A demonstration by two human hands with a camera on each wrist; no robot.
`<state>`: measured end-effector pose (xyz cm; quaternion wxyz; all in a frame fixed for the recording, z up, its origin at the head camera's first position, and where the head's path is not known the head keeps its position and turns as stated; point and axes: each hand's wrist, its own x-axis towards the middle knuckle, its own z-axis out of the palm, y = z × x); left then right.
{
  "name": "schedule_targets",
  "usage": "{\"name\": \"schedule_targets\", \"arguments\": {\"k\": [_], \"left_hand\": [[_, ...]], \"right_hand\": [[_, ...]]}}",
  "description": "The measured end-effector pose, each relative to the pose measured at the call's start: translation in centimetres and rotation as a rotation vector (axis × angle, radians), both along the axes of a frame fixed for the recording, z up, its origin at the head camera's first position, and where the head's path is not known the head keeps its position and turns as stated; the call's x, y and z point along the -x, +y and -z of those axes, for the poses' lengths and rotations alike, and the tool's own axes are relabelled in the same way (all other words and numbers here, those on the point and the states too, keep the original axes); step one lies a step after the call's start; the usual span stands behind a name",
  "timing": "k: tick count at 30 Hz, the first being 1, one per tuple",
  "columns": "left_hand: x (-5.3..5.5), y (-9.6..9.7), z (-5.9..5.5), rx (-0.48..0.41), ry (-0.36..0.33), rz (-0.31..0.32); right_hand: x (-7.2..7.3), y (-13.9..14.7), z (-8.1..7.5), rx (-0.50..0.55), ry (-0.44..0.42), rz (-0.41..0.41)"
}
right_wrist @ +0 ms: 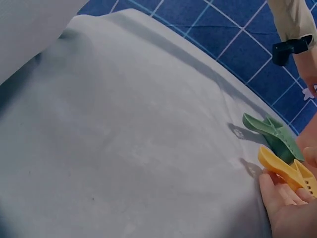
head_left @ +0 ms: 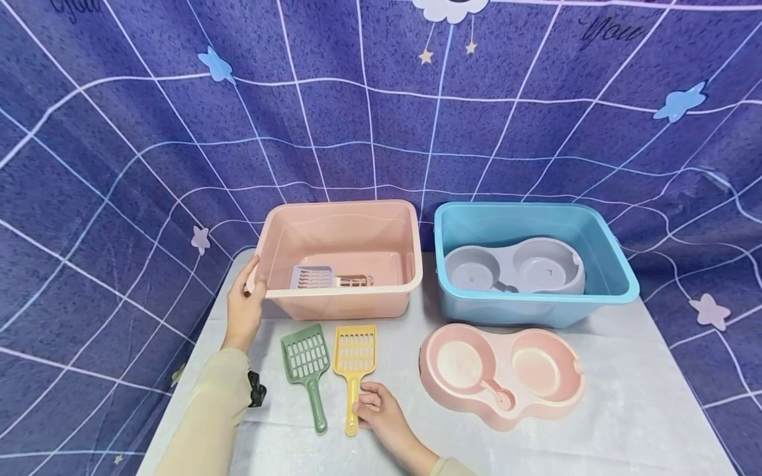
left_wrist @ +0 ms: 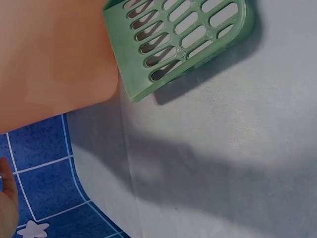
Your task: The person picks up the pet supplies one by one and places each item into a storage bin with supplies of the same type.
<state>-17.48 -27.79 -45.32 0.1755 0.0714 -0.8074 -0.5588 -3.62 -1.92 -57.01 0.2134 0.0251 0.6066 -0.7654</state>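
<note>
My left hand (head_left: pixel 244 307) holds the left front corner of a pink litter box (head_left: pixel 345 305), its fingers at the rim. Before the box lie a green litter scoop (head_left: pixel 306 357) and a yellow litter scoop (head_left: pixel 355 350), slotted heads away from me. With thumb and fingers, my right hand (head_left: pixel 387 420) pinches the yellow scoop's handle; the right wrist view shows fingers against the yellow scoop (right_wrist: pixel 277 166). Inside the box lies a lilac slotted scoop (head_left: pixel 312 276) beside a pinkish slotted piece, partly hidden by the front wall. The left wrist view shows the green scoop's head (left_wrist: pixel 143 64) close to the box.
At the right stands a blue litter box (head_left: pixel 506 307) with a grey double bowl (head_left: pixel 506 264) inside. Before it lies a pink double bowl (head_left: pixel 503 360). A grey cloth covers the table (head_left: pixel 643 383); a blue patterned curtain (head_left: pixel 381 119) hangs behind and at the sides.
</note>
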Motion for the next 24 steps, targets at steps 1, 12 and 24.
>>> {"name": "schedule_targets", "arguments": {"k": [1, 12, 24], "left_hand": [[0.0, 0.0, 0.1, 0.001, 0.000, 0.001], [-0.1, -0.1, 0.1, -0.005, 0.005, 0.008], [0.1, 0.0, 0.2, -0.001, 0.005, 0.001]], "right_hand": [[0.0, -0.1, 0.1, 0.001, -0.007, 0.002], [-0.1, -0.3, 0.3, -0.017, 0.009, 0.034], [0.1, 0.2, -1.5, 0.009, 0.028, 0.021]]}}
